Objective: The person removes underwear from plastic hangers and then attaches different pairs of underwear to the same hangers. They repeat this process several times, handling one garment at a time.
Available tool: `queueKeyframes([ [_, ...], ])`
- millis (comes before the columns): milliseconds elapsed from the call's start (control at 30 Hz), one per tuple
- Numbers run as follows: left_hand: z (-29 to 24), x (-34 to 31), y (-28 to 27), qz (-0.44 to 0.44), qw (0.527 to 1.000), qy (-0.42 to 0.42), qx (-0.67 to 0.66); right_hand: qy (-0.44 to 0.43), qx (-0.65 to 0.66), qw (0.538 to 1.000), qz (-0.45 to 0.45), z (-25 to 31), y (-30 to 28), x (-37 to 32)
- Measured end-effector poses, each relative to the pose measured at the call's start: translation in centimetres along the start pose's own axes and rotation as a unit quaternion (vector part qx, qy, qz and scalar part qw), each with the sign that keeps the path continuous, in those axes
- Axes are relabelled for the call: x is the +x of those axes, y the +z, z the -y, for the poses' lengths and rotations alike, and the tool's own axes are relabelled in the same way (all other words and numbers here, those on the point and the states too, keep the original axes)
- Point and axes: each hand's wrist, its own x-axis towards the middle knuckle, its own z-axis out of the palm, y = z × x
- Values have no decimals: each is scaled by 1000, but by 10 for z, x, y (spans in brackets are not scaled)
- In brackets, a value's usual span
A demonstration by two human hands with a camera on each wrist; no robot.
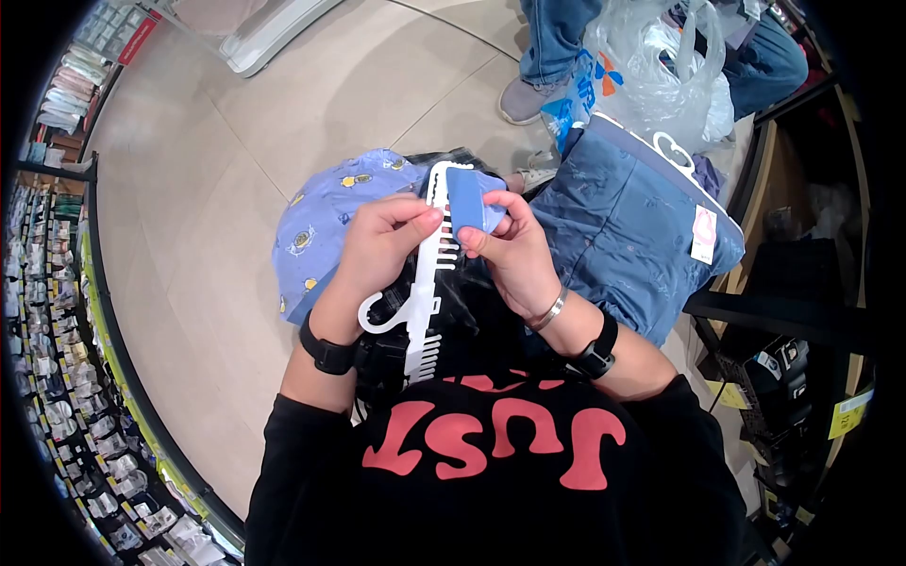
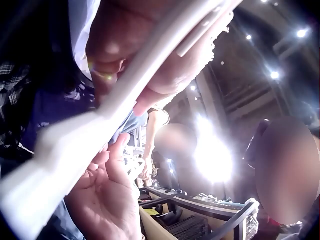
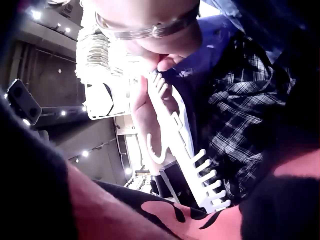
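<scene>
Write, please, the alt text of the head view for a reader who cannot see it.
A person's left hand pinches a white toothed hanger, while the right hand pinches blue fabric beside it. Patterned light-blue cloth shows at left, a tagged darker blue garment at right, above a tiled floor.

And it's a black top (image 1: 510, 528) we're looking at, with short black sleeves (image 1: 297, 443) and chunky coral-red lettering (image 1: 590, 448) spelling "JUST" (upside down from up here, folks), part of another row beyond it! Black band (image 1: 327, 354) on the left wrist, black band with a dark casing (image 1: 596, 355) on the right, plus a shiny silver bracelet (image 1: 550, 309)!
</scene>
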Motion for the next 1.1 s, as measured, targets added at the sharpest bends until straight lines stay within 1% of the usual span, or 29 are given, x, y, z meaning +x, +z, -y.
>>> queueKeyframes([
  [133,-1,-1,0,-1,1000,10,-8,-5,34,999,8,0,2,-1],
  [200,-5,-3,0,-13,1000,16,-3,9,31,999,18,4,-1,1],
  [300,-10,-6,3,-22,1000,0,-14,18,16,999,26,8,-1,2],
  [433,-1,-3,3,-5,999,31,5,14,33,999,40,1,-1,1],
  [500,3,-2,2,-4,998,54,30,32,59,997,35,2,1,0],
  [600,2,-3,2,6,999,31,37,53,84,994,40,-1,2,1],
  [700,5,-2,1,17,1000,19,17,71,124,989,48,-2,7,2],
  [733,8,-2,1,36,999,-1,-9,77,141,986,51,-2,9,3],
  [800,14,-2,2,73,995,-41,-61,78,120,988,63,-2,11,0],
  [867,11,-2,0,69,998,3,-14,87,99,989,69,-1,11,-2],
  [900,9,-3,0,67,997,24,9,73,87,992,56,1,11,-5],
  [967,8,-5,0,64,998,-4,-23,47,62,996,30,4,10,-11],
  [1000,6,-7,-1,59,997,-16,-39,27,-52,998,12,6,3,-12],
  [1033,1,-7,-2,63,997,-19,-26,-1,-210,977,-30,11,-2,-17],
  [1067,-7,-9,-1,64,998,-22,-13,-93,-361,927,-44,21,-7,-21],
  [1100,-11,-12,0,64,998,-27,-2,-226,-487,841,-72,40,0,-26],
])
